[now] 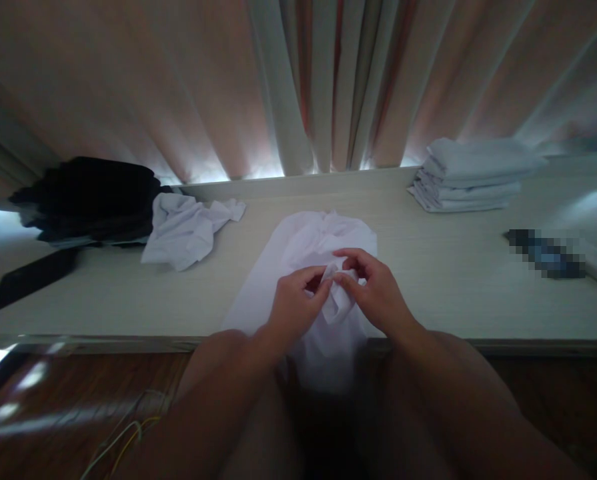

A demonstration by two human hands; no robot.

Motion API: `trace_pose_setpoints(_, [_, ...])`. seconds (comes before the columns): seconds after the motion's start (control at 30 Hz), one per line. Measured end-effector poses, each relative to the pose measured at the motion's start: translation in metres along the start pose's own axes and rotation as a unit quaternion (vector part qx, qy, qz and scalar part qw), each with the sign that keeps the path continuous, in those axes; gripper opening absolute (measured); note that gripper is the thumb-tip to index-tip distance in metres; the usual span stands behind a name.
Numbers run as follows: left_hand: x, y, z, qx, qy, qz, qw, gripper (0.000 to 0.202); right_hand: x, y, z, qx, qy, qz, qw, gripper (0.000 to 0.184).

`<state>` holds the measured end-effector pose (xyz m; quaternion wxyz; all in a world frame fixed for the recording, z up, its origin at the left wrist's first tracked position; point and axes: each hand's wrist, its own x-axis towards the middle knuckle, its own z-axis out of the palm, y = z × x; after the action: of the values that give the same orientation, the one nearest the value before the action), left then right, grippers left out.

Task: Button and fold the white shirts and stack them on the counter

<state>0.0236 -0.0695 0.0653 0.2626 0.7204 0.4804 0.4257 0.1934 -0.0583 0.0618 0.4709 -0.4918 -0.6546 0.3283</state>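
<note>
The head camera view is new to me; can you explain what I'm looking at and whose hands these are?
There is no machine here. One camera, worn on a person's head, looks forward and down at their own bare hands. The left hand and right hand pinch a gathered part of a white cloth, which spreads over a pale surface. To the left lie a dark pile, a crumpled white piece and a dark flat object; to the right, a folded white stack and a pixelated item I cannot identify.
</note>
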Motion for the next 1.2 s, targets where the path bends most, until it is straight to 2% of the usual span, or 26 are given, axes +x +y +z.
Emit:
trace_pose_setpoints(0.07, [-0.001,0.0,0.001,0.01,0.009,0.015,1.0,0.022,0.001,0.001,-0.002,-0.014,-0.016,-0.009,1.0,0.026])
trace_pose_setpoints(0.17, [-0.003,-0.001,0.003,0.024,0.025,0.036,0.999,0.029,0.002,0.0,-0.004,-0.027,-0.023,-0.014,0.999,0.012])
trace_pose_setpoints(0.3, [-0.003,-0.005,0.004,0.036,0.037,0.064,0.997,0.039,0.004,-0.002,-0.007,-0.008,-0.039,-0.002,0.999,0.012])
trace_pose_setpoints(0.5, [-0.003,-0.007,-0.001,0.057,-0.003,0.103,0.993,0.058,0.005,-0.002,-0.01,0.015,-0.064,0.003,0.998,0.015])
trace_pose_setpoints(0.9, [-0.004,-0.009,-0.005,0.083,0.013,0.184,0.979,0.054,0.006,-0.001,-0.015,0.129,-0.114,0.045,0.984,0.017])
trace_pose_setpoints(1.03, [-0.004,-0.009,-0.006,0.085,0.006,0.188,0.978,0.054,0.005,0.001,-0.015,0.163,-0.119,0.063,0.978,0.019])
trace_pose_setpoints(1.2, [-0.004,-0.008,-0.007,0.104,-0.017,0.183,0.978,0.052,0.006,0.006,-0.015,0.141,-0.111,0.05,0.983,0.018])
